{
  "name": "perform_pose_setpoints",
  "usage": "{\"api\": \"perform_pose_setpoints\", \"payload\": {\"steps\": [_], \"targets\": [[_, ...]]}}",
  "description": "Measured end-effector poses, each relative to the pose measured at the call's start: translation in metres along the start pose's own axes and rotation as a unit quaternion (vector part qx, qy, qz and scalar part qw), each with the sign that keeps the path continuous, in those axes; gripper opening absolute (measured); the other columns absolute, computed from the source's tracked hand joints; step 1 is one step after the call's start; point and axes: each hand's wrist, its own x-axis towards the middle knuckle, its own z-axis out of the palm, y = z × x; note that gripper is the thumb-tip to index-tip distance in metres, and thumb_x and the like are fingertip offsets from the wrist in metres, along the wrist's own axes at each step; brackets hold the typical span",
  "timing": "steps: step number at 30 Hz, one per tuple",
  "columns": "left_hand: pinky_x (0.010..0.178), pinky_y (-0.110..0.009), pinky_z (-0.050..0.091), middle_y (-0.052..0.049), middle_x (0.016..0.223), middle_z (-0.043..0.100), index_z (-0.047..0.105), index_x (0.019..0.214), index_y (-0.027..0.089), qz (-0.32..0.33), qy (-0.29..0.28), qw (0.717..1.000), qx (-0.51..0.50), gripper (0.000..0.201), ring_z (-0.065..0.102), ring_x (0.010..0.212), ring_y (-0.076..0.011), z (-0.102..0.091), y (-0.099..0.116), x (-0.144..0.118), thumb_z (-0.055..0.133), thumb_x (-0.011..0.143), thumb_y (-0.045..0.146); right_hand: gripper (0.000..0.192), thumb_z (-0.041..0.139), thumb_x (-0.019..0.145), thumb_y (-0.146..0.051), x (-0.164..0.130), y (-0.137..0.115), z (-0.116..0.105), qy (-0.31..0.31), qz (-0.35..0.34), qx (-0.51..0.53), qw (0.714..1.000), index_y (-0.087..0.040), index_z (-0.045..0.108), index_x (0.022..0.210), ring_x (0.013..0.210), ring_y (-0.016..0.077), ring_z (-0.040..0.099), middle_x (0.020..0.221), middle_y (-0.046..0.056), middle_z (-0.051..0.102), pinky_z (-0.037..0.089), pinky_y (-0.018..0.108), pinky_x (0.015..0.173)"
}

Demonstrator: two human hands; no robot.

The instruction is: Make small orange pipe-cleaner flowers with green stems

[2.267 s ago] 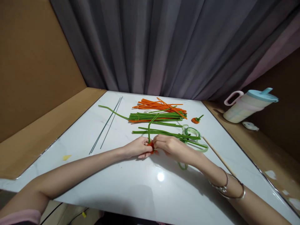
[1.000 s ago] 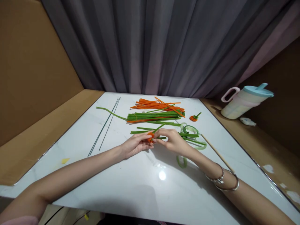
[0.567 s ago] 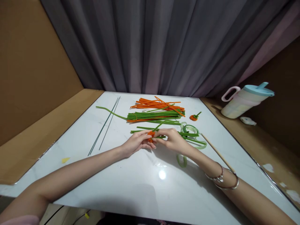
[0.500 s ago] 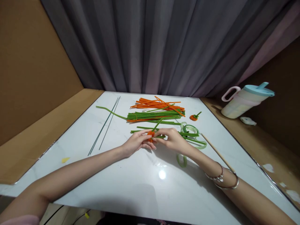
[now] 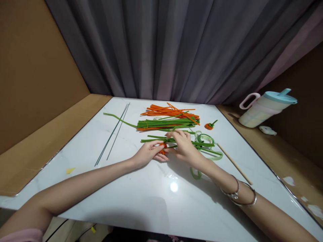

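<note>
My left hand (image 5: 147, 154) pinches a small orange pipe-cleaner ball (image 5: 162, 148) just above the white table (image 5: 141, 188). My right hand (image 5: 185, 146) grips the green pipe-cleaner stem (image 5: 176, 128) that comes out of the ball and bends it toward the far side. Both hands meet at the ball. Loose green pipe cleaners (image 5: 153, 138) lie right behind the hands. A finished orange ball with a green stem (image 5: 209, 125) rests farther back on the right.
Bundles of green pipe cleaners (image 5: 166, 123) and orange pipe cleaners (image 5: 168, 111) lie at the back. Thin wires (image 5: 113, 132) run along the left. Pale green tape (image 5: 205, 138) and a wooden stick (image 5: 234, 163) are at right. A jug (image 5: 264, 108) stands on the side ledge.
The hands lifted the orange ball and shifted it slightly farther away. The green stem, upright before, now leans over to the right and my right hand has slid up along it.
</note>
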Motion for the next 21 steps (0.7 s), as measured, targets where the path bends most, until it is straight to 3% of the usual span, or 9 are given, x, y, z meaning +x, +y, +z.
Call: {"api": "perform_pose_setpoints", "payload": {"steps": [3,6,9,17,21], "targets": [[0.066,-0.028,0.057,-0.007,0.08,0.068,0.058,0.106,0.01,-0.002,0.009,1.0,0.021,0.037,0.07,0.067,-0.0175,0.0,-0.002,-0.001,0.066,0.08,0.034,0.021,0.062,0.081,-0.02,0.001,0.001,0.001,-0.035,-0.025,-0.029,0.999,-0.016,0.053,0.1,0.085,0.0223,0.054,0.098,0.009,0.061,0.042,0.037,0.077],[0.069,-0.028,0.057,-0.007,0.08,0.069,0.059,0.109,0.011,0.004,0.018,0.999,0.034,0.037,0.07,0.069,-0.0162,0.0,-0.003,-0.001,0.065,0.081,0.034,0.008,0.053,0.085,-0.015,-0.001,-0.001,0.002,-0.042,-0.056,-0.063,0.996,-0.016,0.056,0.093,0.083,0.0201,0.053,0.095,0.009,0.058,0.043,0.029,0.066],[0.073,-0.029,0.057,-0.008,0.084,0.07,0.06,0.111,0.011,0.014,0.017,0.999,0.041,0.038,0.069,0.073,-0.0164,0.0,-0.003,-0.001,0.064,0.081,0.033,0.013,0.047,0.086,-0.01,-0.004,-0.004,0.005,-0.031,-0.065,-0.079,0.994,-0.016,0.057,0.09,0.084,0.0193,0.052,0.09,0.008,0.055,0.041,0.025,0.058],[0.077,-0.033,0.056,-0.008,0.083,0.07,0.062,0.11,0.01,0.02,0.033,0.999,0.028,0.036,0.068,0.075,-0.0164,0.001,-0.004,0.0,0.064,0.08,0.031,0.019,0.041,0.084,-0.003,-0.009,-0.012,0.014,0.018,-0.101,-0.127,0.987,-0.015,0.055,0.08,0.076,0.02,0.046,0.08,0.007,0.05,0.042,0.03,0.065],[0.078,-0.033,0.055,-0.007,0.085,0.07,0.063,0.108,0.011,0.015,0.043,0.999,0.014,0.029,0.068,0.075,-0.0152,0.0,-0.003,0.0,0.059,0.083,0.025,0.028,0.035,0.079,0.005,-0.012,-0.018,0.009,0.001,-0.133,-0.128,0.983,-0.015,0.053,0.073,0.07,0.0179,0.043,0.077,0.006,0.048,0.041,0.03,0.065]]}}
